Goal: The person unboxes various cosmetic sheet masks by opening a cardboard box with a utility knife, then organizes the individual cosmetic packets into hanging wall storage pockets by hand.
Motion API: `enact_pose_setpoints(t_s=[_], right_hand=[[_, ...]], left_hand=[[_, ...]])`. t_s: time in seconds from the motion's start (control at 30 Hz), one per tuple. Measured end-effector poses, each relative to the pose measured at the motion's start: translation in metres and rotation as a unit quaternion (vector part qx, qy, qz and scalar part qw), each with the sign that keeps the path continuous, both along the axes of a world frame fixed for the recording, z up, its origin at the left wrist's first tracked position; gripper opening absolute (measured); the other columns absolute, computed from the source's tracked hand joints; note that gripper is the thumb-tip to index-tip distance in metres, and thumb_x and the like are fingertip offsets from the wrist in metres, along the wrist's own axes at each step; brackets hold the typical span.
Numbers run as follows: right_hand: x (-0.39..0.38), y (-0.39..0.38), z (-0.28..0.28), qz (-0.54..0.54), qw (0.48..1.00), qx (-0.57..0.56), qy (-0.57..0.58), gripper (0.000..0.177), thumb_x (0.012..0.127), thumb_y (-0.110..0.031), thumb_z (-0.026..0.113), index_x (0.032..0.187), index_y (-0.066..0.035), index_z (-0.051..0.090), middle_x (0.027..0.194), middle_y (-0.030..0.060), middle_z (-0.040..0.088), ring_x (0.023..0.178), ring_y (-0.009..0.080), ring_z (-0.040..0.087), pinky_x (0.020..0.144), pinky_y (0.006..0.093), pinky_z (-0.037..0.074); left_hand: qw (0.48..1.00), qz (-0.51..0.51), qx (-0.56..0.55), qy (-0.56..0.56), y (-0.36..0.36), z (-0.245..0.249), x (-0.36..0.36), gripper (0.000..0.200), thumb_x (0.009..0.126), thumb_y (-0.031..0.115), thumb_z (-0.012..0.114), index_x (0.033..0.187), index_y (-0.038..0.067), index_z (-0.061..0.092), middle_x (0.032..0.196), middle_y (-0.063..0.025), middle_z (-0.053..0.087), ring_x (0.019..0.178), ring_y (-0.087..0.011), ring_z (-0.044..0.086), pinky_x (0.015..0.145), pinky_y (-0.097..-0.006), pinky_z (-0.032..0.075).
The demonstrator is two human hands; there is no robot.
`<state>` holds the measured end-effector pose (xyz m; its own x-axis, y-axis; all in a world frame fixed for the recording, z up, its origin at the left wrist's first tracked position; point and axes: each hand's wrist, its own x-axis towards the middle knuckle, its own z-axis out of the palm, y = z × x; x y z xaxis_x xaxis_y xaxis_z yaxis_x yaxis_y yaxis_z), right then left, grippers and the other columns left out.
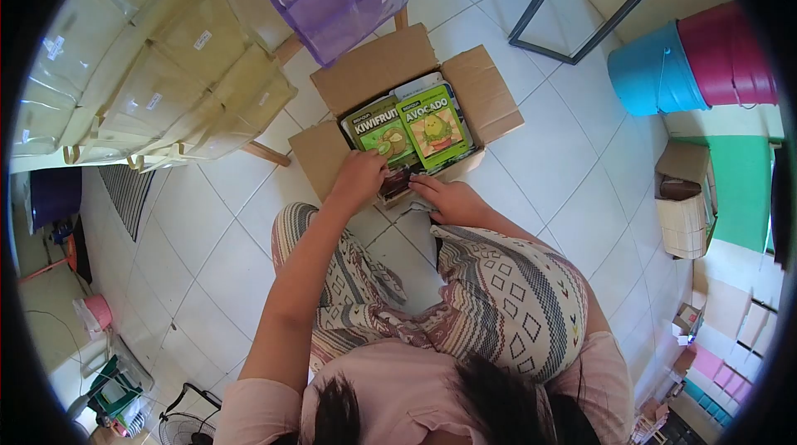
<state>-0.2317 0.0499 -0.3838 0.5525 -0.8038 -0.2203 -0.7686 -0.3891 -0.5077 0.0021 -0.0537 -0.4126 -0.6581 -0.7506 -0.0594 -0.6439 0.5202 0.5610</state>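
I wear a pale pink short-sleeved top and loose cream trousers patterned with grey diamonds, zigzags, dark dotted bands and reddish stripes.

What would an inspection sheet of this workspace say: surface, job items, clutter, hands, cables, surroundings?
Surface: white tiled floor, dark grout lines.
Job items: open cardboard box holding green kiwifruit pack and avocado pack, labels up.
Clutter: dark items at the box's near end, partly hidden by fingers.
Hands: left hand and right hand at the near end; grip unclear.
Cables: nothing seen beside the box; thin dark line far left, possibly a cable.
Surroundings: purple organizer, blue bucket, dark pink bucket, fan.
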Motion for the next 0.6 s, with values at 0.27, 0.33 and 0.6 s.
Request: enact_pose_setpoints(t_s=[0.27, 0.33, 0.6], right_hand=[[0.004, -0.011, 0.000, 0.013, 1.000, -0.021, -0.016, 0.057, 0.072, -0.013, 0.068, 0.127, -0.005, 0.052, 0.141, 0.0115, 0.047, 0.077, 0.0347, 0.066, 0.066, 0.0469, 0.055], [0.002, -0.012, -0.003, 0.019, 0.998, -0.034, -0.039, 0.056, 0.072, -0.012, 0.067, 0.126, -0.004, 0.052, 0.136, 0.0124, 0.049, 0.077, 0.0350, 0.066, 0.066, 0.0473, 0.055], [0.008, -0.007, 0.000, -0.023, 0.999, 0.026, -0.035, 0.062, 0.074, -0.014, 0.067, 0.132, -0.006, 0.048, 0.130, 0.0130, 0.048, 0.081, 0.0357, 0.066, 0.069, 0.0472, 0.055]], left_hand=[[0.999, 0.017, 0.036, -0.007, -0.005, -0.003, -0.004, 0.009, 0.079, 0.011, 0.065, 0.083, 0.004, 0.069, 0.085, -0.0149, 0.069, 0.083, -0.0365, 0.063, 0.080, -0.0446, 0.047], [0.998, 0.020, 0.048, -0.019, -0.006, -0.001, -0.004, 0.009, 0.080, 0.011, 0.064, 0.083, 0.004, 0.069, 0.085, -0.0151, 0.069, 0.084, -0.0365, 0.064, 0.080, -0.0446, 0.047], [0.997, 0.003, 0.037, -0.067, -0.006, 0.008, -0.008, 0.007, 0.081, 0.012, 0.066, 0.085, 0.007, 0.068, 0.089, -0.0133, 0.069, 0.088, -0.0335, 0.064, 0.082, -0.0437, 0.048]])
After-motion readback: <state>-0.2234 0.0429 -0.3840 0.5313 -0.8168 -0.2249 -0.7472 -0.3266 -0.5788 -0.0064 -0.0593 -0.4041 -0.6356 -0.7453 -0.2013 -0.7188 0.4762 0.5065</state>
